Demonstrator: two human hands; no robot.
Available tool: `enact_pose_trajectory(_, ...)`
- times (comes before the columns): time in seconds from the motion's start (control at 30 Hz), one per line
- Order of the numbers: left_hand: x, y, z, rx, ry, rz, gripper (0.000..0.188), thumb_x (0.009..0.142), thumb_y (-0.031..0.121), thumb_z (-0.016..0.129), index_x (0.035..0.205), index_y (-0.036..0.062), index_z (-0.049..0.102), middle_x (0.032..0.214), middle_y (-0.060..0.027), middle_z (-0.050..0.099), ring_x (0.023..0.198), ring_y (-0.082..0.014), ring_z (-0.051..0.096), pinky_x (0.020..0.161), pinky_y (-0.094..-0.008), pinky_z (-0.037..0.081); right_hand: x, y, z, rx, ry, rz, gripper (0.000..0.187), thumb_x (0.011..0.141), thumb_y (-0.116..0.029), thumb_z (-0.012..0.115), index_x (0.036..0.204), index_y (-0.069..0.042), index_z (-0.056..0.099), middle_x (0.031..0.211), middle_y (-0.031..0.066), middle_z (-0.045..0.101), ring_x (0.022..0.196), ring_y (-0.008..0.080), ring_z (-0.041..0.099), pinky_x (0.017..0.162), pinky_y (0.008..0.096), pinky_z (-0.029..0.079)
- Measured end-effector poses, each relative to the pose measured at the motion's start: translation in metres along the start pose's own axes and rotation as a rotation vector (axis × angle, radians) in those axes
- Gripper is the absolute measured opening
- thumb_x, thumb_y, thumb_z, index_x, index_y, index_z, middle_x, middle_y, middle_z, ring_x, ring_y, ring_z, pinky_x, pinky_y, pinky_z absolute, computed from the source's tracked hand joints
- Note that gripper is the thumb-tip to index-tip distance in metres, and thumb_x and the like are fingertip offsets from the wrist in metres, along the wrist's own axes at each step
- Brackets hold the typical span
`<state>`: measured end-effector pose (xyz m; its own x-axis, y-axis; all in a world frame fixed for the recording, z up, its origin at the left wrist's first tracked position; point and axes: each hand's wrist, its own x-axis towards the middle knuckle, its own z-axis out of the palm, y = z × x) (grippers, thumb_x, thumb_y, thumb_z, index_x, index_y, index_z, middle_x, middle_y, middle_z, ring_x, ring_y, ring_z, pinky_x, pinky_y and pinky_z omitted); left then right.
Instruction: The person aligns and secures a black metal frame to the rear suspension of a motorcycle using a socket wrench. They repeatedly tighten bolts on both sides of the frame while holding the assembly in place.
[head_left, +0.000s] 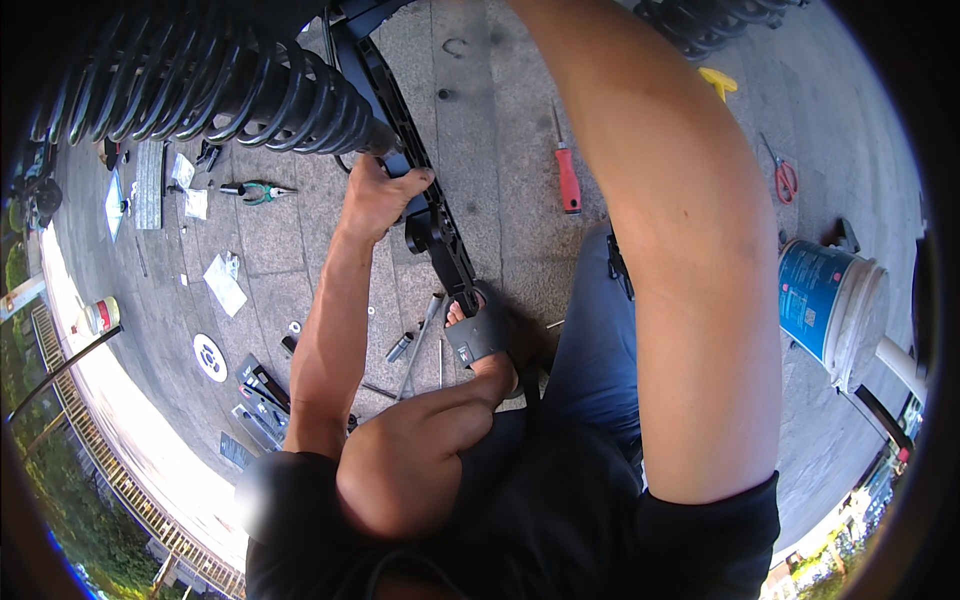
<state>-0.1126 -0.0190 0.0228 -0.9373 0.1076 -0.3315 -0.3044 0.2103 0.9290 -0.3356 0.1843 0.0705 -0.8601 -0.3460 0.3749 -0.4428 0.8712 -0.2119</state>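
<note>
Left hand (pixel 382 198): fingers grasping black slotted bar (pixel 440 228), which is spanning upper centre to centre | right hand: lying out of frame, grip cannot be told | advice: be holding bar steady, keeping fingers clear of coil spring (pixel 250 95), upper left

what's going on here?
The person's left hand has its thumb on a slotted black bar, beside the end of a black coil spring; its fingers are hidden. The right arm reaches past the top edge, so the right hand is out of view. A red-handled screwdriver and green-handled pliers lie on the paving.
</note>
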Motion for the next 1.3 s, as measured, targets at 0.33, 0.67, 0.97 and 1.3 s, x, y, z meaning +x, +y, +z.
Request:
enact_pose_trajectory(0.33, 0.004, -0.006, -0.005, 0.117, -0.007, -0.023, 0.049, 0.071, 0.003, 0.078, 0.113, -0.0038, 0.053, 0.087, -0.0024, 0.058, 0.075, -0.0107, 0.054, 0.067, -0.0278, 0.049, 0.012, 0.016, 0.025, -0.126, -0.136, 0.124, 0.027, 0.086, -0.020, 0.052, 0.095, -0.005, 0.073, 0.096, 0.0189, 0.072, 0.092, 0.0339, 0.071, 0.084, 0.0444, 0.057)
enact_pose_trajectory(0.67, 0.002, -0.004, -0.004, 0.019, -0.018, -0.021, 0.050, 0.072, 0.001, 0.078, 0.114, -0.0036, 0.052, 0.096, -0.0055, 0.057, 0.083, -0.0125, 0.055, 0.073, -0.0291, 0.050, 0.015, 0.020, 0.042, -0.102, 0.036, 0.127, 0.028, 0.087, -0.017, 0.048, 0.094, -0.005, 0.072, 0.099, 0.0203, 0.071, 0.100, 0.0343, 0.068, 0.090, 0.0452, 0.053)
enact_pose_trajectory(0.97, 0.007, -0.012, -0.008, 0.149, -0.005, -0.020, 0.051, 0.071, 0.004, 0.079, 0.114, -0.0025, 0.052, 0.096, -0.0052, 0.057, 0.083, -0.0121, 0.054, 0.073, -0.0288, 0.049, 0.013, 0.021, 0.042, -0.328, -0.002, -0.012, 0.025, 0.086, -0.017, 0.050, 0.089, -0.008, 0.072, 0.098, 0.0175, 0.072, 0.097, 0.0309, 0.069, 0.086, 0.0449, 0.054)
enact_pose_trajectory(1.3, 0.005, -0.015, -0.008, 0.045, -0.007, 0.015, 0.051, 0.071, 0.003, 0.078, 0.115, -0.0030, 0.052, 0.094, -0.0036, 0.055, 0.081, -0.0112, 0.052, 0.071, -0.0279, 0.047, 0.012, 0.015, 0.016, -0.122, -0.168, 0.077, 0.025, 0.087, -0.018, 0.051, 0.100, -0.008, 0.070, 0.107, 0.0175, 0.070, 0.101, 0.0296, 0.068, 0.087, 0.0445, 0.055)
